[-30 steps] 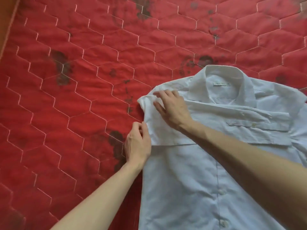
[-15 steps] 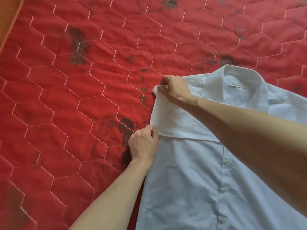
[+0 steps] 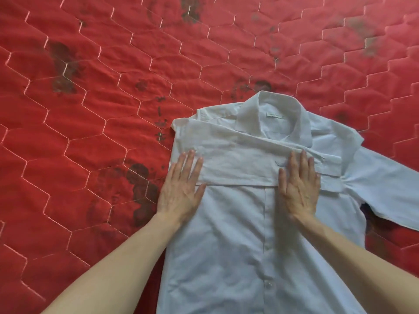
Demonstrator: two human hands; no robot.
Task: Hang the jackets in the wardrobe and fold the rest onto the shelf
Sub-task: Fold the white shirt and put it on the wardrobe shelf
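Observation:
A white button-up shirt (image 3: 238, 234) lies face up on a red quilted bedspread (image 3: 102, 109), collar at the far end. Its left sleeve (image 3: 240, 164) is folded flat across the chest. The other sleeve (image 3: 385, 191) stretches out to the right. My left hand (image 3: 181, 191) lies flat with straight fingers on the shirt's left edge, over the end of the folded sleeve. My right hand (image 3: 298, 184) presses flat on the chest, over the sleeve's cuff end by the button placket.
The red bedspread has hexagon stitching and dark patches (image 3: 140, 177) beside the shirt. It fills the view to the left and beyond the collar.
Both hands had been pinching the left sleeve at the shoulder edge. They have let go and now lie flat, palms down, on the sleeve folded across the chest.

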